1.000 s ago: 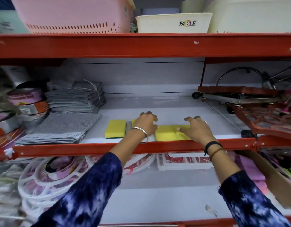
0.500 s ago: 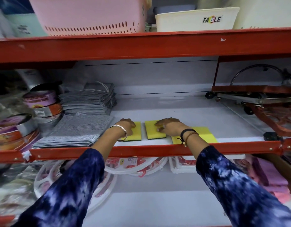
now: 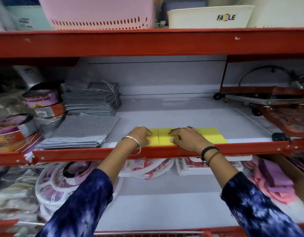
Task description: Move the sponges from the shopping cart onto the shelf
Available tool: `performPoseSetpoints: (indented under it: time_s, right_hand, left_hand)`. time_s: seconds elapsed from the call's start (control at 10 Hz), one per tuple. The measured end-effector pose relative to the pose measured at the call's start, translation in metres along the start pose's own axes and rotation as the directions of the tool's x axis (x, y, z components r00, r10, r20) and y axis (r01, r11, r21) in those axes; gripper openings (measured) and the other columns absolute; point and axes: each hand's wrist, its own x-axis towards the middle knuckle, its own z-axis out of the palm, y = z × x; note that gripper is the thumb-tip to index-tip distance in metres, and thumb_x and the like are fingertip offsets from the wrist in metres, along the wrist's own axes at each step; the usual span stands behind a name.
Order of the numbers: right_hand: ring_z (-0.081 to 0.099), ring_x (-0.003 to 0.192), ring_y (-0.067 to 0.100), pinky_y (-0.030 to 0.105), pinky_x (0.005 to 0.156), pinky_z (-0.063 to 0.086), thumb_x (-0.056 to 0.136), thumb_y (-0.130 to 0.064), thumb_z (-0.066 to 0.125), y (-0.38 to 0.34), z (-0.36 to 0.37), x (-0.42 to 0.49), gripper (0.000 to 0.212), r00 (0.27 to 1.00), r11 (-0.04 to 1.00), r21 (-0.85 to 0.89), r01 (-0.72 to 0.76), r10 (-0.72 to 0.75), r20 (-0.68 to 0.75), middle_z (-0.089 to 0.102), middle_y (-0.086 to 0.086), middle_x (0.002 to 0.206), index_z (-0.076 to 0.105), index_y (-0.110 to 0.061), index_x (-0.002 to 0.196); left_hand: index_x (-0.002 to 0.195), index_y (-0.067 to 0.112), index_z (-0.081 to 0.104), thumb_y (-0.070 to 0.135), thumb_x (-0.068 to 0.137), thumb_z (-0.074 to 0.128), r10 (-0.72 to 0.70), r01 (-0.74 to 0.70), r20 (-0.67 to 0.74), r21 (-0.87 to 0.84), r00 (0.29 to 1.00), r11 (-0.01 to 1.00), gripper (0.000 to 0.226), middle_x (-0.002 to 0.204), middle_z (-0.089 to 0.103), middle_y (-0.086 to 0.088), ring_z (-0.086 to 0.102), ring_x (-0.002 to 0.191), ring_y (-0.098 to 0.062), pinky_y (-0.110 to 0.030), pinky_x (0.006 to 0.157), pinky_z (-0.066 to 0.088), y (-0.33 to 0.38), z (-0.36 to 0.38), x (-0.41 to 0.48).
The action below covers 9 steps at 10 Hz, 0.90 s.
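Observation: three yellow sponges (image 3: 165, 138) lie flat in a row along the front edge of the middle shelf (image 3: 182, 113), about midway between its left and right ends, side edges touching. A thin seam shows between the left and middle ones; the right one (image 3: 214, 136) projects past the right hand.

Left hand (image 3: 140, 136): palm down, fingers curled, pressing on the left sponge. It grips nothing that can be seen.

Right hand (image 3: 185, 138): laid flat with fingers spread across the middle sponge, also pressing rather than gripping.

Step in hand, as judged: squaring the row against the red front rail (image 3: 96, 153).

Recommendations: keep both palms flat and push evenly, so the soft foam slides rather than buckles. Close the seams from both ends inward. Keep the row parallel to the rail and just behind it. Leave clearance from the grey mesh cloths (image 3: 75, 132) at the left. Lift the hands straight up on release, so nothing drags askew.

The shopping cart's contents are out of view; how many sponges remain cannot be told.
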Motion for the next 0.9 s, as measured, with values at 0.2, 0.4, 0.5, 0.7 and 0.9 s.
performPoseSetpoints:
  time_s: [0.2, 0.4, 0.5, 0.7, 0.9]
  right_hand:
    - [0.044, 0.135, 0.024, 0.036, 0.112, 0.035, 0.094, -0.032, 0.053, 0.003, 0.002, -0.007, 0.044, 0.999, 0.991, 0.127, -0.052, 0.049, 0.02, 0.048, -0.001, 0.148, 0.052, -0.021, 0.137]
    - [0.042, 0.137, 0.026, 0.033, 0.114, 0.032, 0.094, -0.029, 0.052, 0.001, 0.004, -0.01, 0.046, 0.995, 0.98, 0.171, -0.103, 0.098, 0.036, 0.046, 0.002, 0.15, 0.051, -0.017, 0.138]
    - [0.04, 0.139, 0.026, 0.033, 0.115, 0.03, 0.096, -0.026, 0.049, -0.003, 0.003, -0.013, 0.045, 0.994, 0.982, 0.156, -0.106, 0.1, 0.042, 0.041, 0.002, 0.152, 0.049, -0.014, 0.139]
    - [0.044, 0.136, 0.025, 0.033, 0.112, 0.036, 0.095, -0.024, 0.05, -0.01, -0.003, -0.031, 0.046, 0.991, 0.975, 0.209, -0.081, 0.102, -0.091, 0.045, 0.004, 0.15, 0.048, -0.013, 0.139]
    - [0.044, 0.137, 0.017, 0.033, 0.115, 0.031, 0.095, -0.023, 0.054, -0.025, -0.062, -0.067, 0.041, 0.789, 0.955, 0.249, 0.164, 0.024, -0.614, 0.05, 0.001, 0.145, 0.053, -0.015, 0.136]
  left_hand:
    - [0.135, 0.017, 0.055, 0.018, 0.09, 0.062, 0.032, -0.032, 0.005, -0.025, 0.999, 0.999, 0.046, 0.147, 0.049, -0.003, 0.04, 0.138, -0.024, -0.033, 0.118, 0.028, 0.006, 0.002, -0.002]
    - [0.133, 0.018, 0.056, 0.019, 0.089, 0.063, -0.001, -0.001, -0.025, -0.067, 1.0, 0.998, 0.045, 0.145, 0.051, -0.003, 0.042, 0.138, -0.024, -0.033, 0.117, 0.029, 0.007, 0.007, -0.005]
    - [0.132, 0.019, 0.057, 0.018, 0.089, 0.063, -0.025, 0.022, -0.025, -0.092, 0.999, 0.996, 0.043, 0.144, 0.052, -0.003, 0.043, 0.137, -0.024, -0.034, 0.117, 0.031, 0.009, 0.007, -0.01]
    - [0.125, 0.029, 0.062, 0.024, 0.094, 0.053, 0.041, -0.029, -0.197, 0.065, 0.98, 0.997, 0.033, 0.139, 0.057, 0.009, 0.049, 0.132, -0.017, -0.039, 0.114, 0.031, 0.019, -0.005, -0.036]
    - [0.107, 0.019, 0.072, 0.027, 0.086, 0.044, 0.347, -0.251, -0.774, 0.248, 0.529, 0.936, 0.036, 0.119, 0.072, 0.002, 0.066, 0.115, -0.019, -0.046, 0.101, 0.046, 0.039, -0.045, -0.084]
